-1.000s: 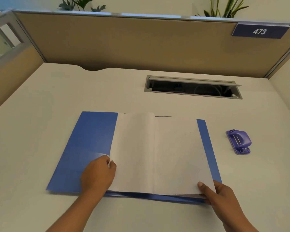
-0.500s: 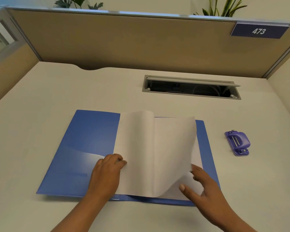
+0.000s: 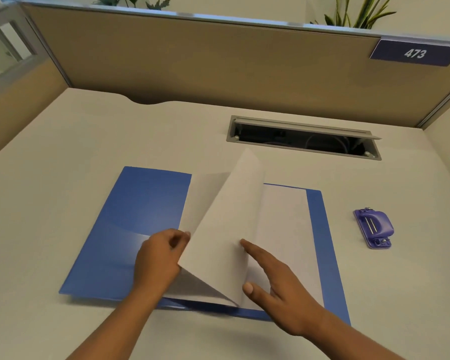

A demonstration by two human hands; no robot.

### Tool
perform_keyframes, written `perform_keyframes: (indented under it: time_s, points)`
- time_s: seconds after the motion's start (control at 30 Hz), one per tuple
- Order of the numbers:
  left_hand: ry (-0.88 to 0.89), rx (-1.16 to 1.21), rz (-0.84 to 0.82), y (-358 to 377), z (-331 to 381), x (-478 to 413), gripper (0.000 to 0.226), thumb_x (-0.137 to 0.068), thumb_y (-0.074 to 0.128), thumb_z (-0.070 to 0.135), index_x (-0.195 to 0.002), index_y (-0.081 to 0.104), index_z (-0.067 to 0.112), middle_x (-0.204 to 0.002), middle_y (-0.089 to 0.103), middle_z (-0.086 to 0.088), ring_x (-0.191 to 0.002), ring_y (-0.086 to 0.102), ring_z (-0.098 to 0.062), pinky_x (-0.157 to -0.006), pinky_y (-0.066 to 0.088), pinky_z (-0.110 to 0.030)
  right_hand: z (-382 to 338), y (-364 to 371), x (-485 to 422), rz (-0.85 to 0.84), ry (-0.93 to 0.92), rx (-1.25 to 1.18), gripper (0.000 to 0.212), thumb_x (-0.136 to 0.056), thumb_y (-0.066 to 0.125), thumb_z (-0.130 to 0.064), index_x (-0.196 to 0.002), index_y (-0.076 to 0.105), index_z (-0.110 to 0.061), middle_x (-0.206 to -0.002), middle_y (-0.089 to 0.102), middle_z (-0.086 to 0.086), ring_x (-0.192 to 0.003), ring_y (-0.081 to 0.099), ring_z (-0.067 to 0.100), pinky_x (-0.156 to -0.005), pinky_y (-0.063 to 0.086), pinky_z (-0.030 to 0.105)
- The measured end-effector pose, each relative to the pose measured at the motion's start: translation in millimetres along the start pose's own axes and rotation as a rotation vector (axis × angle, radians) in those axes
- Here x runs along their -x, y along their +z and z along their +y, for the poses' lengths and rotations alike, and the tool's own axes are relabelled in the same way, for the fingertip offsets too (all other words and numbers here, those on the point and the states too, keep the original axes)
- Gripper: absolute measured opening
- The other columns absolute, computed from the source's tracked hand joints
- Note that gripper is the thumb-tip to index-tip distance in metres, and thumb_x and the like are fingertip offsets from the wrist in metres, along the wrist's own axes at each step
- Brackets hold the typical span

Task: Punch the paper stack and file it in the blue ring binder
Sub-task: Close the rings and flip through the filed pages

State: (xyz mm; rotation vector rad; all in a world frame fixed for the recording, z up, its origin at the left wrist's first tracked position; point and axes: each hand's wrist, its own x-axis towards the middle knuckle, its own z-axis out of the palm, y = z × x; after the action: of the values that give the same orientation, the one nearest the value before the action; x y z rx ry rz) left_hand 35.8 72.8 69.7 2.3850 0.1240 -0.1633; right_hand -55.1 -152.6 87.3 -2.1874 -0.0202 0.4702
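The blue ring binder (image 3: 140,216) lies open and flat on the desk in front of me. The white paper stack (image 3: 283,229) rests on its right half. One sheet (image 3: 226,229) stands lifted and folds over toward the left. My left hand (image 3: 159,261) pinches that sheet's left edge with curled fingers and thumb. My right hand (image 3: 278,279) has straight fingers that touch the lifted sheet from the right, over the stack. The binder's rings are hidden under the paper.
A purple hole punch (image 3: 373,228) sits on the desk to the right of the binder. An open cable hatch (image 3: 302,137) is set into the desk behind it. A tan partition (image 3: 218,61) with a 473 label (image 3: 415,53) closes the back.
My right hand left the stack's bottom right corner and swept a sheet up and over to the left. My left hand shifted right and took hold of that sheet's edge.
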Motion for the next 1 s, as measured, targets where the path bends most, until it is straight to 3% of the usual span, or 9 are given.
perform_keyframes:
  time_s: [0.1, 0.2, 0.3, 0.47, 0.57, 0.67, 0.73, 0.83, 1.0]
  points:
    - [-0.324, 0.525, -0.138, -5.6, 21.1, -1.6, 0.049, -0.092, 0.051, 0.051, -0.082, 0.071, 0.007, -0.077, 0.074, -0.01, -0.074, 0.069, -0.026, -0.065, 0.05, -0.033, 1.3, 2.0, -3.1, -0.05, 0.009, 0.043, 0.089, -0.063, 0.019, -0.097, -0.142, 0.009, -0.058, -0.148, 0.013, -0.039, -0.133, 0.023, -0.009, -0.116, 0.022, 0.027]
    - [-0.317, 0.543, -0.195, -6.4, 19.8, -1.6, 0.043, -0.083, 0.067, 0.048, -0.086, 0.07, 0.005, -0.079, 0.073, -0.013, -0.08, 0.071, -0.029, -0.068, 0.054, -0.036, 3.0, 3.2, -6.4, -0.075, 0.0, 0.077, 0.095, -0.068, 0.022, -0.094, -0.151, 0.016, -0.046, -0.157, 0.021, -0.028, -0.14, 0.025, -0.004, -0.118, 0.023, 0.029]
    - [-0.205, 0.399, -0.129, -4.6, 7.0, -4.1, 0.014, -0.079, 0.078, 0.025, -0.082, 0.07, 0.014, -0.077, 0.075, -0.003, -0.074, 0.072, -0.023, -0.069, 0.06, -0.039, 1.3, 4.6, -7.6, -0.077, 0.006, 0.068, 0.096, -0.069, 0.021, -0.093, -0.152, 0.018, -0.044, -0.158, 0.023, -0.025, -0.144, 0.026, 0.0, -0.119, 0.024, 0.031]
    - [-0.123, -0.001, 0.048, 1.8, -14.6, -6.6, 0.018, -0.079, 0.075, 0.031, -0.09, 0.065, 0.021, -0.076, 0.067, 0.001, -0.067, 0.063, -0.019, -0.064, 0.058, -0.04, 5.8, 7.9, -0.7, -0.036, 0.04, 0.068, 0.082, -0.068, 0.023, -0.093, -0.142, 0.01, -0.061, -0.157, 0.01, -0.033, -0.141, 0.017, -0.006, -0.118, 0.019, 0.03]
    - [0.032, -0.261, 0.151, 11.7, -17.3, 4.1, 0.058, -0.073, 0.08, 0.028, -0.124, 0.054, 0.025, -0.114, 0.063, 0.002, -0.103, 0.058, -0.023, -0.085, 0.051, -0.041, 9.6, 12.9, 2.1, -0.102, -0.03, 0.272, 0.086, -0.076, 0.03, -0.088, -0.15, 0.005, -0.052, -0.158, -0.001, -0.032, -0.145, -0.001, -0.01, -0.122, 0.011, 0.027]
    - [0.429, -0.293, 0.174, 21.1, 6.2, 16.3, 0.047, -0.083, 0.069, 0.028, -0.128, 0.055, 0.027, -0.129, 0.058, 0.001, -0.119, 0.053, -0.021, -0.097, 0.041, -0.035, 6.2, 20.5, -2.6, -0.18, -0.118, 0.403, 0.087, -0.081, 0.032, -0.083, -0.154, 0.006, -0.042, -0.161, -0.003, -0.027, -0.145, -0.012, -0.008, -0.122, 0.0, 0.026]
    - [0.538, -0.313, -0.031, 31.4, 20.1, 21.7, 0.041, -0.093, 0.053, 0.039, -0.133, 0.052, 0.032, -0.143, 0.05, 0.007, -0.13, 0.047, -0.015, -0.105, 0.033, -0.03, 3.8, 23.9, -6.1, -0.179, -0.144, 0.434, 0.086, -0.083, 0.033, -0.081, -0.154, 0.008, -0.041, -0.16, -0.002, -0.026, -0.144, -0.013, -0.008, -0.118, -0.005, 0.021]
    - [0.344, -0.437, -0.26, 45.9, 20.1, 24.5, 0.05, -0.097, 0.033, 0.053, -0.145, 0.034, 0.037, -0.158, 0.025, 0.014, -0.144, 0.027, -0.011, -0.116, 0.022, -0.033, 2.4, 24.9, -5.5, -0.172, -0.12, 0.387, 0.08, -0.085, 0.036, -0.078, -0.153, 0.012, -0.044, -0.153, 0.001, -0.032, -0.135, -0.014, -0.014, -0.111, -0.008, 0.015]
    - [0.242, -0.527, -0.255, 41.6, 4.4, 26.8, 0.055, -0.098, 0.03, 0.054, -0.146, 0.034, 0.029, -0.158, 0.028, 0.011, -0.139, 0.035, -0.01, -0.112, 0.028, -0.031, 22.0, 15.5, 14.4, 0.045, 0.034, 0.201, 0.07, -0.084, 0.056, -0.062, -0.146, 0.028, -0.046, -0.153, 0.019, -0.033, -0.143, 0.011, -0.01, -0.119, 0.016, 0.022]
